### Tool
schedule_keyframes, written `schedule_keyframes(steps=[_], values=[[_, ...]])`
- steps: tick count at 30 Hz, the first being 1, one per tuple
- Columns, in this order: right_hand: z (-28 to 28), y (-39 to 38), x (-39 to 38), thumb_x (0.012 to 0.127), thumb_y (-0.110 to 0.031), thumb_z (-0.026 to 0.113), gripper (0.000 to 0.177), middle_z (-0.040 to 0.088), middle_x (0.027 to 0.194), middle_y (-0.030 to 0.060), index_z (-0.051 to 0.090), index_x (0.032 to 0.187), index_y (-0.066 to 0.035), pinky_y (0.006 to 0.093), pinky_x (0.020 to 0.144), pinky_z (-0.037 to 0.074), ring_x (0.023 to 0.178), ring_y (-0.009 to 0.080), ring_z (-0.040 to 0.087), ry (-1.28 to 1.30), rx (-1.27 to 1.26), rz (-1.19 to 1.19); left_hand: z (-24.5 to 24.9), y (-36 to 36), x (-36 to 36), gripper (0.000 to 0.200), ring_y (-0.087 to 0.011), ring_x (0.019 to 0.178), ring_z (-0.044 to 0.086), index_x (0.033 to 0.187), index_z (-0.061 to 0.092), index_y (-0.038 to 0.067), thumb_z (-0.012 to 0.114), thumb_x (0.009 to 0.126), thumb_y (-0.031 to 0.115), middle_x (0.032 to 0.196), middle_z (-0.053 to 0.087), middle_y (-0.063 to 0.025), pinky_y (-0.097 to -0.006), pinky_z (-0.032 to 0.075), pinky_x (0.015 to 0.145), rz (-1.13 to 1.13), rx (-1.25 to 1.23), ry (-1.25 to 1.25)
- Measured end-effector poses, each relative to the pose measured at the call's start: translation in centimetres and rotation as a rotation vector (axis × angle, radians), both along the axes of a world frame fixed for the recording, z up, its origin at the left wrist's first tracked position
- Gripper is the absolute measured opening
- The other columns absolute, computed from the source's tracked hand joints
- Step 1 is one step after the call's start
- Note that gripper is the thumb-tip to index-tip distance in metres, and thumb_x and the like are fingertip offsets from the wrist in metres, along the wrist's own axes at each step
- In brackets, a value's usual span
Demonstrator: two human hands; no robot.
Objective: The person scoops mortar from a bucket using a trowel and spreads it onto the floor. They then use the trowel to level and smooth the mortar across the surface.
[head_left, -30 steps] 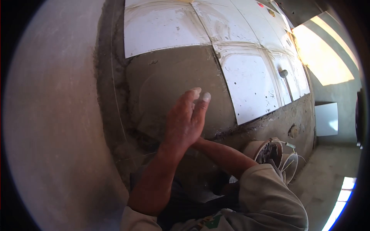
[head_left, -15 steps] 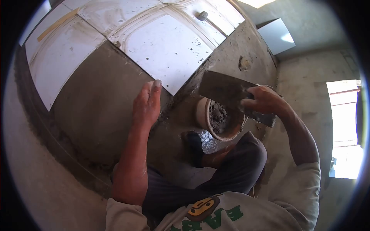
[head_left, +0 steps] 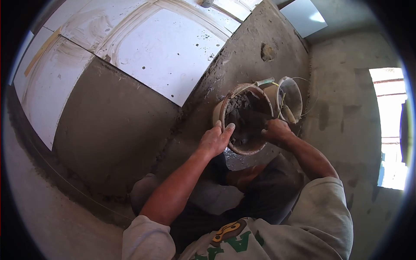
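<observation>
A bucket of grey mortar stands tilted in front of me. My left hand is closed on its near left rim, thumb on the inner side. My right hand, at the bucket's right side, grips a plastering trowel. The trowel's dark blade is down inside the bucket, over the mortar; its handle is hidden by my fingers. Left of the bucket lies a smoothed bed of grey mortar, bordered by a large white tile.
A second bucket stands just behind the first, with a pale object inside. More white tiles lie at left, smeared with mortar. A mallet head shows at the top. Another tile leans at the wall.
My left hand has moved right from above the mortar bed onto the bucket rim. My right hand has lowered the trowel into the bucket. The view has shifted, showing the second bucket.
</observation>
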State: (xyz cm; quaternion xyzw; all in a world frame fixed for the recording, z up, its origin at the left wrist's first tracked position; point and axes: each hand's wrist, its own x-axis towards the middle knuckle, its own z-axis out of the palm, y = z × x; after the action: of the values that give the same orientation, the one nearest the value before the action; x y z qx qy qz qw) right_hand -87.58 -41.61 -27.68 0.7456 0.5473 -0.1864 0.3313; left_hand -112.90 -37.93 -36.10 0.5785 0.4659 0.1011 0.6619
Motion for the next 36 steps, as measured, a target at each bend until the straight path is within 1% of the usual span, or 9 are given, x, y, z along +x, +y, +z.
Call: schedule_keyframes(steps=[9, 11, 14, 23, 26, 29, 31, 33, 36], values=[[-0.5, -0.1, -0.5, 0.074, -0.036, 0.059, 0.044, 0.067, 0.09, 0.0256, 0.069, 0.088, 0.004, 0.0454, 0.086, 0.051, 0.091, 0.0381, 0.066, 0.088, -0.029, -0.098, -1.7, -0.4, -0.2, 0.066, -0.0378, 0.117, 0.055, 0.133, 0.044, -0.008, 0.051, 0.09, 0.041, 0.121, 0.057, -0.0285, -0.0394, 0.041, 0.099, 0.035, -0.033, -0.118], [-0.9, -0.4, -0.9, 0.074, -0.037, 0.059, 0.044, 0.067, 0.089, 0.0255, 0.069, 0.087, 0.004, 0.0454, 0.086, 0.051, 0.09, 0.038, 0.066, 0.115, -0.039, -0.117, -1.6, -0.4, -0.5, 0.062, -0.0214, 0.111, 0.059, 0.136, 0.038, -0.011, 0.056, 0.092, 0.029, 0.118, 0.062, -0.0221, -0.0314, 0.044, 0.093, 0.04, -0.092, -0.174], [-3.0, 0.0, -2.0, 0.073, -0.039, 0.059, 0.046, 0.067, 0.089, 0.0252, 0.069, 0.087, 0.005, 0.0455, 0.086, 0.051, 0.09, 0.038, 0.066, 0.129, -0.047, -0.125, -0.9, -0.2, -0.7, 0.061, -0.0188, 0.111, 0.058, 0.137, 0.036, -0.011, 0.056, 0.092, 0.026, 0.119, 0.061, -0.0221, -0.0311, 0.043, 0.094, 0.001, -0.109, -0.155], [-3.1, -1.8, 0.5, 0.073, -0.04, 0.059, 0.047, 0.066, 0.087, 0.0259, 0.069, 0.088, 0.003, 0.0467, 0.084, 0.05, 0.086, 0.0393, 0.065, 0.258, 0.095, -0.038, -3.0, 0.5, -1.3, 0.058, -0.0251, 0.123, 0.053, 0.137, 0.038, -0.009, 0.055, 0.093, 0.024, 0.132, 0.052, -0.0255, -0.0309, 0.04, 0.101, -0.085, 0.025, -0.18], [-2.7, -2.9, 2.4, 0.072, -0.041, 0.06, 0.046, 0.065, 0.084, 0.0262, 0.068, 0.09, 0.001, 0.0468, 0.08, 0.05, 0.083, 0.0395, 0.065, 0.359, 0.111, -0.064, -0.3, 2.3, -3.2, 0.056, -0.0275, 0.124, 0.052, 0.138, 0.039, -0.007, 0.054, 0.093, 0.024, 0.134, 0.05, -0.0266, -0.033, 0.04, 0.102, -0.057, 0.065, -0.115], [-1.5, -3.0, 2.6, 0.073, -0.037, 0.062, 0.044, 0.066, 0.074, 0.0217, 0.067, 0.09, 0.003, 0.0451, 0.074, 0.05, 0.075, 0.0355, 0.066, 0.45, 0.062, -0.23, 0.7, 4.7, -7.1, 0.054, -0.0278, 0.124, 0.052, 0.136, 0.043, -0.005, 0.057, 0.093, 0.024, 0.132, 0.052, -0.0248, -0.0347, 0.04, 0.103, 0.281, 0.088, -0.158], [-0.1, -2.9, 2.1, 0.074, -0.032, 0.064, 0.039, 0.065, 0.067, 0.0153, 0.066, 0.09, 0.004, 0.0409, 0.069, 0.05, 0.069, 0.0248, 0.066, 0.497, 0.067, -0.394, 0.5, 6.4, -11.4, 0.057, -0.0246, 0.125, 0.05, 0.134, 0.044, -0.007, 0.058, 0.093, 0.029, 0.132, 0.053, -0.0227, -0.0325, 0.039, 0.103, 0.491, 0.19, -0.138], [0.6, -3.2, 3.0, 0.076, -0.027, 0.063, 0.032, 0.059, 0.063, 0.0087, 0.065, 0.089, 0.002, 0.0332, 0.054, 0.044, 0.056, 0.0126, 0.056, 0.581, 0.118, -0.302, 0.8, 7.4, -16.2, 0.059, -0.0211, 0.115, 0.057, 0.133, 0.047, -0.005, 0.06, 0.09, 0.033, 0.128, 0.057, -0.0193, -0.0328, 0.042, 0.098, 0.751, 0.223, -0.16], [2.9, -2.3, 1.5, 0.077, -0.026, 0.064, 0.03, 0.056, 0.061, 0.0065, 0.064, 0.086, 0.002, 0.0322, 0.051, 0.041, 0.053, 0.0116, 0.051, 0.572, 0.291, -0.17, 2.8, 6.6, -23.2, 0.054, -0.0229, 0.11, 0.06, 0.129, 0.05, -0.003, 0.056, 0.093, 0.036, 0.121, 0.061, -0.0183, -0.034, 0.046, 0.089, 1.1, 0.103, -0.17]])
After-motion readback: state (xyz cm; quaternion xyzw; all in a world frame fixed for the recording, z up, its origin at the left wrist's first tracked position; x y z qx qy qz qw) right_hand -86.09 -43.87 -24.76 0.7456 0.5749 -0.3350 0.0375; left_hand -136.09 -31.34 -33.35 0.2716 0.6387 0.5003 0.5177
